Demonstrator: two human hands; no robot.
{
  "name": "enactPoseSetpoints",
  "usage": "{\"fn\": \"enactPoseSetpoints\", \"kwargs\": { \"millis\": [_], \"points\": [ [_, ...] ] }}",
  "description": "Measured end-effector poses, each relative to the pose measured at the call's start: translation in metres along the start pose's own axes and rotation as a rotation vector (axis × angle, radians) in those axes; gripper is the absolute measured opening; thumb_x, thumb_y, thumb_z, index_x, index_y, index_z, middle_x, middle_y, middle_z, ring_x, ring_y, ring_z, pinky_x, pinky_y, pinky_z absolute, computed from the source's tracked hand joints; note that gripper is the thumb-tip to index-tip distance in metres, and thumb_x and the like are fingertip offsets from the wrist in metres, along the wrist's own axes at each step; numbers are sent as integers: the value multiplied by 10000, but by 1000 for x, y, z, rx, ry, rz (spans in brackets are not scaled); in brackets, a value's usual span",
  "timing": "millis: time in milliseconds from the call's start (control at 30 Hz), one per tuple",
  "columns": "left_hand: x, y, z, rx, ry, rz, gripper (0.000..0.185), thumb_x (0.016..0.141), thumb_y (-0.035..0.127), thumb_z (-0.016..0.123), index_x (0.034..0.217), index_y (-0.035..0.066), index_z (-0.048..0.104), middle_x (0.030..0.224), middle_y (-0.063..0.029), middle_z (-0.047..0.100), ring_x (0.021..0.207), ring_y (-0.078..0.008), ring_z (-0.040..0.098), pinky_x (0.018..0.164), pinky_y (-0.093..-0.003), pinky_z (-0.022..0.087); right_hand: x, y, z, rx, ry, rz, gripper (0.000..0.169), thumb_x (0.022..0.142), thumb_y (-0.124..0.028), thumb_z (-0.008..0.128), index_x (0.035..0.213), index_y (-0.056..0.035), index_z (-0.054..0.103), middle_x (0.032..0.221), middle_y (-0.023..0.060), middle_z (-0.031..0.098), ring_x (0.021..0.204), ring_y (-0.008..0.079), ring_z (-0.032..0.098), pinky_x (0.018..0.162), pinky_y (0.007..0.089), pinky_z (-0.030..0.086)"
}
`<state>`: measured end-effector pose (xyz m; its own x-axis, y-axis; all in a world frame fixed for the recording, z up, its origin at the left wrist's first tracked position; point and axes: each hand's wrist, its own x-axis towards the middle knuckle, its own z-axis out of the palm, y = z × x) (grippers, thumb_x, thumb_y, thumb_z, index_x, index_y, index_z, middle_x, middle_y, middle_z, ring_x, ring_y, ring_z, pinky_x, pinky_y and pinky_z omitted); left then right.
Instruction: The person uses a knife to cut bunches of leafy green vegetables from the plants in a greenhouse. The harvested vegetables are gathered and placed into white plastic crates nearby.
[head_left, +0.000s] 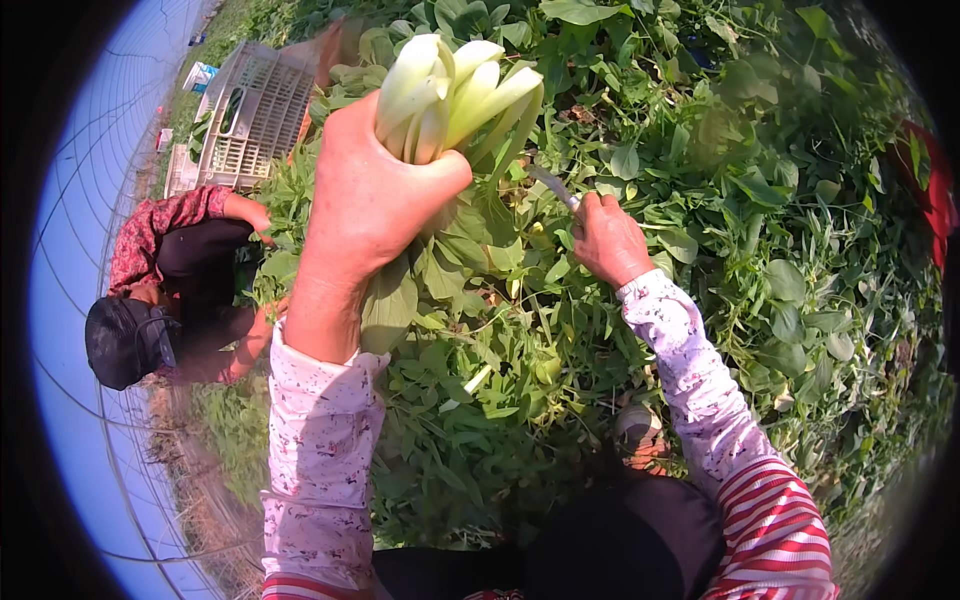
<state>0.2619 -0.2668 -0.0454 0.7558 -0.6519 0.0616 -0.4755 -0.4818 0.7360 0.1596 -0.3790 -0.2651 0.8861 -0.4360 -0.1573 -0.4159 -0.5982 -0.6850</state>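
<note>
My left hand (375, 195) grips several heads of leafy greens by their pale stalks (442, 97), cut ends up. Their green leaves (450, 262) hang down below the fist, partly hidden behind my wrist. To the right and lower, my right hand (611, 236) is closed around the light handle of a knife (556, 184). The blade points up and left toward the bunch, apart from it; its tip lies against the foliage. Dense green plants (525, 360) cover the ground beneath both hands, and a loose pale stalk (477, 379) rests among them.
At the left another person (180, 285) in a dark cap crouches with both hands in the plants. Beyond stands a pale plastic crate (259, 112), with a white and blue container (200, 77) behind it. A red object (930, 195) lies at the far right. My shoe (641, 431) is among the plants.
</note>
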Motion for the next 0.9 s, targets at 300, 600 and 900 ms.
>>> {"fn": "enactPoseSetpoints", "kwargs": {
  "millis": [300,600,900],
  "points": [
    [45,-137,100,1315,-762,3,325,669,157,669,979,64,643,1009,-107,645,921,-240,628,763,-327,499,-58,-18,75,248,-427,-84,245,766,-128,550,951,23,496,928,264,578,854,391,585,765,446,457],
    [9,-176,71,1465,-620,130,109,769,122,576,825,135,669,850,-57,659,733,-174,651,584,-289,481,-23,-3,25,313,-5,-9,249,825,-187,549,949,9,456,804,215,547,744,397,552,661,463,427],
    [1,-192,78,1481,-600,427,104,684,92,595,771,100,651,1337,-107,438,639,-177,635,536,-296,465,44,-13,69,62,-289,127,293,801,-180,536,1004,22,473,914,243,611,864,379,598,754,453,466]
  ]
}}
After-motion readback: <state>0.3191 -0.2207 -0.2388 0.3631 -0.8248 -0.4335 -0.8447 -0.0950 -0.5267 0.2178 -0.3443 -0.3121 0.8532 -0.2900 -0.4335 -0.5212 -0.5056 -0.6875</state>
